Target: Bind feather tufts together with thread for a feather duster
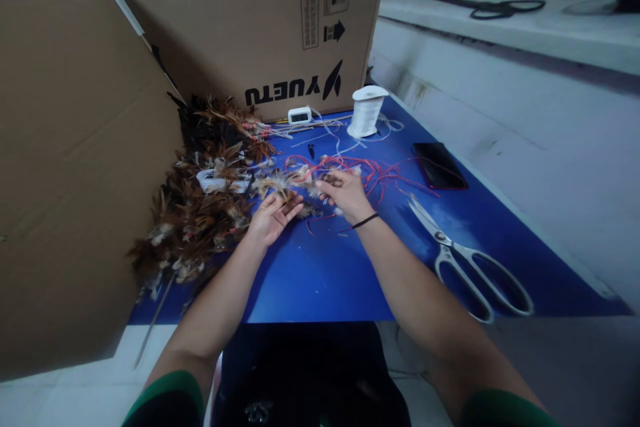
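Brown feathers lie in a large heap (200,207) on the left of the blue table (310,287). My left hand (273,219), palm up with curled fingers, grips a few brown feathers (290,201) at the heap's right edge. Close beside it, my right hand (345,192) has its thumb and fingers pinched together over pale feather fluff; what is between them is too small to make out. Red strings (370,170) lie tangled just behind and to the right of my right hand. Pale feathers (273,181) lie loose behind my left hand.
Large scissors (445,240) lie at the right, near a dark phone (440,165). A white ribbon spool (367,111) and a small white digital device (300,115) stand at the back. Cardboard boxes (225,20) wall the left and back. Black scissors (500,8) rest on a ledge.
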Motion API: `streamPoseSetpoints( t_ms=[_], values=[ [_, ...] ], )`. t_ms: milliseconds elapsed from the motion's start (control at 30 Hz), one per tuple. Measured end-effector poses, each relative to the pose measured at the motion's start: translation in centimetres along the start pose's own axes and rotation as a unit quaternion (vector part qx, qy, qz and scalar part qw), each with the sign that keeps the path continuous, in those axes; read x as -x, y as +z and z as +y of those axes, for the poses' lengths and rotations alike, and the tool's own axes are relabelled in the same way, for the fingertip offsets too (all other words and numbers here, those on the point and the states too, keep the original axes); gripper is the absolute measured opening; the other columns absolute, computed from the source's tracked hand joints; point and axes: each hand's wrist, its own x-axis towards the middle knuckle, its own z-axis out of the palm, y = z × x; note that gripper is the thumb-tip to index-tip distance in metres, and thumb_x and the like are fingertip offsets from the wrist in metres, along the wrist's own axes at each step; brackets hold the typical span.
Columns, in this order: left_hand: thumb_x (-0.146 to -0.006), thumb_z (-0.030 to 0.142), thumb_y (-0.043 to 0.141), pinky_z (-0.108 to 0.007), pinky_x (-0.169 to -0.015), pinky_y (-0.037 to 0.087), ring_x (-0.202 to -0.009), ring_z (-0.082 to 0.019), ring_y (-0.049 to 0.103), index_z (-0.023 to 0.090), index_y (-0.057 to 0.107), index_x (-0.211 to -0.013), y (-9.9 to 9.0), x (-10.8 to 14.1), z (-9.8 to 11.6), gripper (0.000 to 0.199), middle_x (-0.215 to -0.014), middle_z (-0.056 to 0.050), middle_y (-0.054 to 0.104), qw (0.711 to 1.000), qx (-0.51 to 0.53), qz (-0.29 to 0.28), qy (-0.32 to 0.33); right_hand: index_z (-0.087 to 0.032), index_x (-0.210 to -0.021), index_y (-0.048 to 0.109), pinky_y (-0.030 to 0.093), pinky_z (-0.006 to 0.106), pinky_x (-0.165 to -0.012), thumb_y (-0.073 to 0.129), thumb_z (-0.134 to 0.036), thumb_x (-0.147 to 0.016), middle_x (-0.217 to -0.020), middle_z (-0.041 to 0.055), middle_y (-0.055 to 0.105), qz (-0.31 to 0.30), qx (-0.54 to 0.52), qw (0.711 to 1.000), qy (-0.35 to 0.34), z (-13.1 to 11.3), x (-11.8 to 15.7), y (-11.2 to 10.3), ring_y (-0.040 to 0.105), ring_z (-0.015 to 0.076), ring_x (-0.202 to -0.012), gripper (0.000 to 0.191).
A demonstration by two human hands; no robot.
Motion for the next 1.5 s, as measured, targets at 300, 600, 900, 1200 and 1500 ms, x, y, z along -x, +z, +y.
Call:
streamPoseSetpoints(
  t_ms=[300,600,900,1200,1500],
  values=[
    [-0.079,0.012,0.060,-0.030,-0.072,0.056,-0.069,-0.012,0.065,0.013,0.057,-0.076,0.5,0.1,0.2,0.005,-0.076,-0.003,0.065,0.998,0.004,0.059,-0.022,-0.015,-0.076,0.067,0.043,0.026,-0.057,0.063,-0.029,-0.066,-0.062,-0.0010,0.060,0.081,0.105,0.979,-0.155,1.4,-1.8,-1.8,0.052,0.0116,-0.056,0.017],
    [-0.078,0.013,0.061,-0.021,-0.052,0.053,-0.053,-0.008,0.056,0.014,0.051,-0.074,0.9,0.6,0.4,0.011,-0.064,0.002,0.056,0.997,0.012,0.048,-0.055,-0.018,-0.088,0.064,0.052,0.031,-0.071,0.073,-0.019,-0.058,-0.080,0.0024,0.069,0.043,-0.016,0.986,-0.161,-2.1,0.9,-1.2,0.064,0.0150,-0.074,0.031],
    [-0.063,0.024,0.077,-0.021,-0.048,0.049,-0.049,-0.008,0.052,0.013,0.051,-0.069,1.3,1.3,-0.3,0.028,-0.057,0.002,0.054,0.993,-0.019,-0.088,-0.075,-0.017,-0.072,0.066,0.052,0.031,-0.073,0.076,-0.027,-0.063,-0.078,0.0034,0.069,-0.074,-0.026,0.971,-0.224,-1.8,1.9,0.2,0.063,0.0149,-0.072,0.017],
    [-0.058,0.024,0.079,-0.024,-0.047,0.049,-0.046,-0.010,0.053,0.013,0.055,-0.070,1.0,1.4,-0.5,0.030,-0.056,0.001,0.056,0.988,-0.029,-0.129,-0.082,-0.018,-0.071,0.068,0.051,0.029,-0.067,0.079,-0.037,-0.060,-0.075,0.0049,0.069,-0.141,-0.020,0.959,-0.244,-1.7,2.2,0.0,0.063,0.0149,-0.069,0.024],
    [-0.059,0.023,0.079,-0.024,-0.046,0.051,-0.046,-0.011,0.056,0.011,0.056,-0.072,0.5,1.2,-0.7,0.029,-0.056,0.000,0.056,0.984,-0.042,-0.140,-0.098,-0.017,-0.071,0.069,0.051,0.027,-0.068,0.078,-0.025,-0.062,-0.076,0.0049,0.069,-0.164,-0.019,0.952,-0.258,-1.7,2.2,-0.2,0.063,0.0140,-0.070,0.016]
  ],
)
